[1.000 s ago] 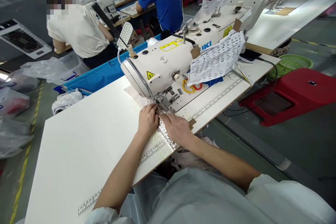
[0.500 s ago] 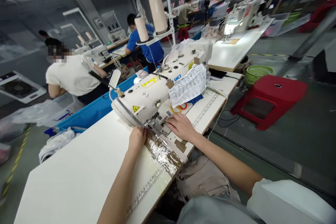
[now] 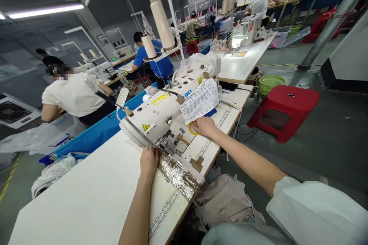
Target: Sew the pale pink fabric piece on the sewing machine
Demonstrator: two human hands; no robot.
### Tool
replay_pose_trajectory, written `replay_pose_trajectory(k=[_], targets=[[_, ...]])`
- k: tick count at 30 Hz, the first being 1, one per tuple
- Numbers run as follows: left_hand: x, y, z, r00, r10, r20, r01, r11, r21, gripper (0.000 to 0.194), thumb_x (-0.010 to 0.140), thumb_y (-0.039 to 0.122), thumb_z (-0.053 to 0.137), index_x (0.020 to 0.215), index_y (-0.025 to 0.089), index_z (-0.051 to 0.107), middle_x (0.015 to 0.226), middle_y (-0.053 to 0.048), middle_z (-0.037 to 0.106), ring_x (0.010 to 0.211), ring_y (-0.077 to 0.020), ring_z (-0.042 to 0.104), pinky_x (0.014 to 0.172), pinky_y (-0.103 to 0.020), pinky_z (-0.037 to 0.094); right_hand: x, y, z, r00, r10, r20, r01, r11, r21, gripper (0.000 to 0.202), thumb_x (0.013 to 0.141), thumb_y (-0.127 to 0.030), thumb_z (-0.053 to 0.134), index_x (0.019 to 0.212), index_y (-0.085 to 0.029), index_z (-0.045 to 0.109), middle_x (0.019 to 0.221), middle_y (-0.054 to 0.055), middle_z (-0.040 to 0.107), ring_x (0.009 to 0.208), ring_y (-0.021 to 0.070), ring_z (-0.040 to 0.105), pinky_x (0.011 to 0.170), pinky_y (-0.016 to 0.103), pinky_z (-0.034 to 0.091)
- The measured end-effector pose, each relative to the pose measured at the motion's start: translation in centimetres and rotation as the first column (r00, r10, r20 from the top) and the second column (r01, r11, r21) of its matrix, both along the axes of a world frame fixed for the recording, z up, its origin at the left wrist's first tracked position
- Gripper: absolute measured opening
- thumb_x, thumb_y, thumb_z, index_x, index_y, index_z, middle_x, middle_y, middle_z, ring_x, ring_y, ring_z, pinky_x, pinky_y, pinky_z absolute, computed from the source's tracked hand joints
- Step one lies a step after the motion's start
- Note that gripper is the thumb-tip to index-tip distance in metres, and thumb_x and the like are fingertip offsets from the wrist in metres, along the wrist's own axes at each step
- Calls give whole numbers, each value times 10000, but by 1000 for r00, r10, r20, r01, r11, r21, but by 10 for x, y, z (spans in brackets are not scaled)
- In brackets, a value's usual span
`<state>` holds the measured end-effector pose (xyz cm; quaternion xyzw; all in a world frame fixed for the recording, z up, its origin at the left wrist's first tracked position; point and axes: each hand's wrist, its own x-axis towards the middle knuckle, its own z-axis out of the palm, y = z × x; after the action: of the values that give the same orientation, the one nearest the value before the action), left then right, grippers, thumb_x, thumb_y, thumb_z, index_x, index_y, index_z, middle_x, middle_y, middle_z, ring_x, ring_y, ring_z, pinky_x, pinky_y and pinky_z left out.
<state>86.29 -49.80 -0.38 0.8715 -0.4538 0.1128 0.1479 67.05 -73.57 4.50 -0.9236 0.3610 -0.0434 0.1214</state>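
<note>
My left hand (image 3: 148,160) is closed beside the needle area of a white sewing machine (image 3: 155,116). Its fingertips are bunched together, and what they pinch is too small to make out. Farther right, my right hand (image 3: 204,126) reaches to the yellow loop handle of what look like scissors (image 3: 192,128) on the machine bed. The fingers curl at the loop, partly covered by a printed paper sheet (image 3: 200,100) hanging from the machine. Shiny clear tape over a brown strip (image 3: 178,174) covers the bed in front of my left hand.
Thread cones (image 3: 162,23) stand above the machine. A red stool (image 3: 284,111) and green basket (image 3: 271,85) are to the right. Grey-beige cloth (image 3: 227,203) hangs below the table edge. Co-workers sit at other machines, one in a white shirt (image 3: 71,93) at left.
My right hand has moved away from the needle area, up the bed to the yellow handle beneath the paper. My left hand stays by the needle. The camera view has shifted slightly.
</note>
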Motion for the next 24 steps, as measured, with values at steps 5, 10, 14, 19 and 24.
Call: replay_pose_trajectory(k=[5, 10, 14, 19, 24], targets=[[-1, -2, 0, 998, 26, -53, -26, 1000, 5, 203, 918, 180, 462, 1042, 129, 614, 1023, -149, 632, 1023, -283, 616, 793, -359, 536, -26, -13, 6, 996, 9, -91, -4, 998, 59, 306, 892, -404, 568, 979, -121, 644, 940, 143, 697, 795, 263, 651, 537, 279, 347], [0, -4, -2, 994, 50, -94, -52, 998, -24, 231, 921, 155, 448, 1109, 150, 582, 1043, -137, 628, 1073, -277, 595, 825, -359, 531, -41, 1, 9, 985, 118, -122, -110, 991, 70, 359, 893, -503, 535, 1064, -190, 576, 992, 84, 688, 831, 240, 636, 548, 271, 328], [0, -4, -2, 990, 64, -122, -71, 996, -53, 207, 914, 143, 462, 1091, 165, 568, 1054, -131, 616, 1050, -264, 593, 817, -349, 525, -17, 25, 17, 945, 285, -162, -295, 954, -46, 378, 931, -542, 443, 922, -190, 582, 939, 86, 685, 818, 242, 633, 546, 286, 312], [2, -4, 0, 986, 76, -145, -87, 994, -71, 141, 924, 142, 435, 971, 180, 563, 1006, -116, 609, 1015, -253, 592, 789, -340, 512, 34, 36, 28, 845, 420, -330, -466, 882, -72, 373, 910, -505, 504, 1013, -161, 606, 973, 122, 694, 870, 286, 649, 578, 296, 349], [5, -5, 0, 981, 90, -173, -107, 990, -88, 124, 923, 145, 437, 911, 195, 550, 978, -107, 605, 986, -252, 596, 760, -340, 499, 63, 30, 36, 763, 500, -409, -550, 835, -5, 374, 867, -479, 567, 1040, -154, 640, 977, 134, 698, 876, 307, 657, 622, 313, 417]])
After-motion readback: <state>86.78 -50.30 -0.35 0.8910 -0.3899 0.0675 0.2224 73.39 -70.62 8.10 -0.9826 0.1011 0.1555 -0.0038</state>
